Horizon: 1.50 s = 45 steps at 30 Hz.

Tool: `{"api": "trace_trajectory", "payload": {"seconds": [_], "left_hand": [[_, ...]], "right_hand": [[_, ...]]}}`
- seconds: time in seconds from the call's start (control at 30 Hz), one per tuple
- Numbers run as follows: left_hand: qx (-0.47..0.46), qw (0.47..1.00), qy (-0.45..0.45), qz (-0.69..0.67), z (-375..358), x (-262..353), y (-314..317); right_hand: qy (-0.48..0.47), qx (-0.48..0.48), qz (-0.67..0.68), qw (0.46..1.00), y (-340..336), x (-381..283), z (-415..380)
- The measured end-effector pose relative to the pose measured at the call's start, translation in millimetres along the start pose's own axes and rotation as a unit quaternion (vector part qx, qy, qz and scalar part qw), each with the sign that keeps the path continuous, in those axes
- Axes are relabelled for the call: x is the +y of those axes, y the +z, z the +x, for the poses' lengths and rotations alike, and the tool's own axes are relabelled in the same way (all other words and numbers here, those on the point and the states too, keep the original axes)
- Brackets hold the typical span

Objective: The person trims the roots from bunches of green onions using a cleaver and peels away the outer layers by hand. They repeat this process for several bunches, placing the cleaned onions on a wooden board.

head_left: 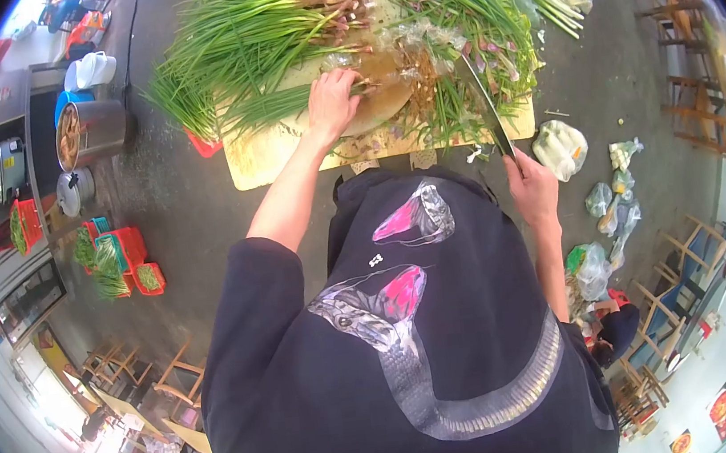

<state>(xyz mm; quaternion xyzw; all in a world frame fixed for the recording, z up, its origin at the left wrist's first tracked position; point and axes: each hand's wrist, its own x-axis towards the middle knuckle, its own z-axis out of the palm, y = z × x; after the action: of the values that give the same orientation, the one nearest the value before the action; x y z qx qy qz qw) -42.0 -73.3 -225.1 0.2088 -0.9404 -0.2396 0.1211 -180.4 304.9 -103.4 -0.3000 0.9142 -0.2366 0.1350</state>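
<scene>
My left hand (334, 103) is closed over a small bunch of scallions (273, 109) near their root ends, on a round cutting board (389, 103). My right hand (533, 185) grips the handle of a long kitchen knife (486, 103); its blade points away from me, over the trimmings. Above my left hand lies a big pile of scallions (255, 24), with reddish-white root ends facing right. To the right, loose greens and trimmings (484, 34) cover the yellow table (253, 167).
A bag of white vegetables (560, 150) sits on the floor right of the table, with several smaller bags (602, 199) nearer me. To the left stand a large metal pot (97, 131) and red baskets (128, 249) with greens. Wooden stools (699, 108) line the right wall.
</scene>
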Motion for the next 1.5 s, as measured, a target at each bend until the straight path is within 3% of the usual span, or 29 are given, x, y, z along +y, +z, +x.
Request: {"api": "trace_trajectory", "payload": {"seconds": [0.17,0.33,0.53,0.63,0.83,0.9,1.03,1.23,1.33,1.5], "left_hand": [[0.058,0.996,0.064,0.038,-1,1,-11],[-0.029,0.999,0.032,0.023,-21,-3,0],[0.052,0.998,0.020,0.027,-26,14,15],[0.012,0.999,-0.038,0.008,-21,13,20],[0.026,0.993,-0.101,-0.058,-22,18,27],[-0.030,0.995,-0.095,-0.015,-18,23,21],[-0.102,0.993,-0.023,0.046,-5,25,8],[-0.114,0.977,0.128,0.131,19,-2,19],[-0.183,0.976,0.058,0.102,25,-2,15],[-0.196,0.980,-0.018,-0.011,36,-10,2]], "right_hand": [[0.019,0.003,0.024,1.000,10,0,-14],[-0.009,-0.006,0.008,1.000,10,0,-8],[-0.055,-0.043,-0.007,0.998,13,-10,4],[-0.086,-0.062,-0.027,0.994,17,-13,18],[-0.121,-0.094,-0.017,0.988,23,-18,36],[-0.125,-0.102,-0.011,0.987,24,-20,35],[-0.144,-0.098,-0.006,0.985,28,-19,38],[-0.135,-0.113,-0.009,0.984,23,-17,41],[-0.125,-0.103,-0.012,0.987,20,-17,39],[-0.118,-0.108,0.012,0.987,19,-15,41]]}}
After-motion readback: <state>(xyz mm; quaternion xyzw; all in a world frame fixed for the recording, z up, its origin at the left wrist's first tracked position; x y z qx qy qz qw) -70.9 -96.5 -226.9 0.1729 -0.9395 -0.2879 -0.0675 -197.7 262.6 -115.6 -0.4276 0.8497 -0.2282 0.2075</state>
